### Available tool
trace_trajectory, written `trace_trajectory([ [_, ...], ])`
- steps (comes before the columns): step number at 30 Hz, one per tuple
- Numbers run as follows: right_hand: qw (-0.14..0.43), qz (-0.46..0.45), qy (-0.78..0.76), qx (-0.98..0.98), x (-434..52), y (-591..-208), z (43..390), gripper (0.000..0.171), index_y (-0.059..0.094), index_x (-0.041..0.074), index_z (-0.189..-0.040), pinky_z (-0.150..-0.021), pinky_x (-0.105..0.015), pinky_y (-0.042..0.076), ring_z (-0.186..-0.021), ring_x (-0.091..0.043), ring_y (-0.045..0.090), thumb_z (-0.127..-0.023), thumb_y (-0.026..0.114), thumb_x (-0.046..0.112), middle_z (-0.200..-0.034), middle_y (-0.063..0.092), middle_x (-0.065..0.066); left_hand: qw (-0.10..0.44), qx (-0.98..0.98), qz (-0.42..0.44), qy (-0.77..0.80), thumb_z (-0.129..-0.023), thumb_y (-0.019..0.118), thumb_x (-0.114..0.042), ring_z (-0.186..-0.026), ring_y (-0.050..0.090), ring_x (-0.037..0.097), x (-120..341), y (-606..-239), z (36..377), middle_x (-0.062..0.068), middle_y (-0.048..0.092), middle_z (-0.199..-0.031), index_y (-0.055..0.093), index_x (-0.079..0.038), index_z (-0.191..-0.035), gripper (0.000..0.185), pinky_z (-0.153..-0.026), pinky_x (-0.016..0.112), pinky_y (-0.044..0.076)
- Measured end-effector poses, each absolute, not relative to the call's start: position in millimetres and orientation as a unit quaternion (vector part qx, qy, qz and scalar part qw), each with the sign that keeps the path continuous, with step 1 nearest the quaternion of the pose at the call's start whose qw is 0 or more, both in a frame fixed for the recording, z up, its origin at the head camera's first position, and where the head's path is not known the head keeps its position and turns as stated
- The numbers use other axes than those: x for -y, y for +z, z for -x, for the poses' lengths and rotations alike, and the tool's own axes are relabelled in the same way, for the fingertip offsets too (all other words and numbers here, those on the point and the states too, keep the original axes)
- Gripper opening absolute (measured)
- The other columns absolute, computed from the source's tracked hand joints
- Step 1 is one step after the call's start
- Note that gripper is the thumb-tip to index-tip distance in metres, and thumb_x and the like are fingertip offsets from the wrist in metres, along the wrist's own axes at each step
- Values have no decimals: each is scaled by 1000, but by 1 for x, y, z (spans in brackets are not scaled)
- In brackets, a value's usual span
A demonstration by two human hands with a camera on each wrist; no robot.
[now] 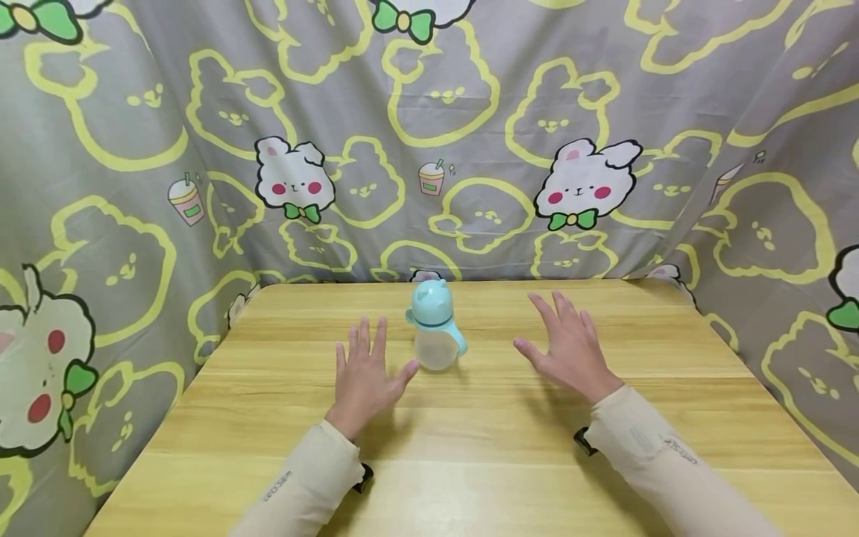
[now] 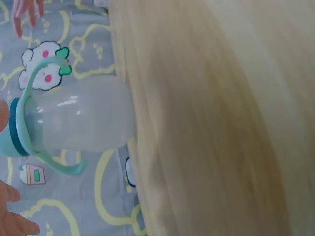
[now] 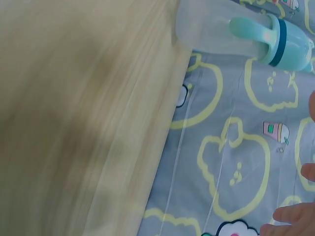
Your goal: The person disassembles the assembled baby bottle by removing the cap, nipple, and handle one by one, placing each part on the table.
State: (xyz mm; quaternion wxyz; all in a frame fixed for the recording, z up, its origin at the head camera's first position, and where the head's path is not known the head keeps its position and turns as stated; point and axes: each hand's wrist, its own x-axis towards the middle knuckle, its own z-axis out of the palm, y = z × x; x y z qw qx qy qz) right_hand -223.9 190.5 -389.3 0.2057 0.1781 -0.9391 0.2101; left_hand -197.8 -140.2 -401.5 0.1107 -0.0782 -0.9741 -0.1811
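On the worktop (image 1: 463, 462), the bottle (image 1: 434, 327) is judged light, stiff and smooth, best gripped by its handles (image 1: 459, 341), with left hand (image 1: 367, 382) and right hand (image 1: 572, 352) empty, fingers (image 1: 379, 341) spread.

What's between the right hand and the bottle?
Nothing but bare tabletop between the right hand and the bottle, as the head view shows.

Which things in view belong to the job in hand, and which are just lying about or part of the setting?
Job:
- lidded bottle, upright between the hands
- left hand, nearer the bottle
- right hand, farther from it

Setting:
- wooden table, under the bottle
- patterned curtain, behind the table
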Motion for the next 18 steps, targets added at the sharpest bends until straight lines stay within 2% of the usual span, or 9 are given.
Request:
trace_trajectory([
  [12, 189, -200, 238, 931, -157, -382, 240, 75, 34, 11, -149, -107, -66, 10, -138, -43, 26, -90, 61, 48, -147, 34, -27, 117, 960, 71, -244, -90, 50, -63, -144, 9, 40, 116, -408, 207, 25, 13, -157, 12, -4, -155, 95, -111, 59, 6],
  [18, 194, -216, 242, 926, -144, -381, 245, 76, 34, 12, -149, -106, -66, 14, -137, -41, 29, -88, 63, 47, -146, 37, -26, 123, 956, 63, -259, -89, 49, -66, -143, 14, 43, 110, -413, 210, 27, 16, -156, 12, -5, -155, 98, -110, 61, 10],
])
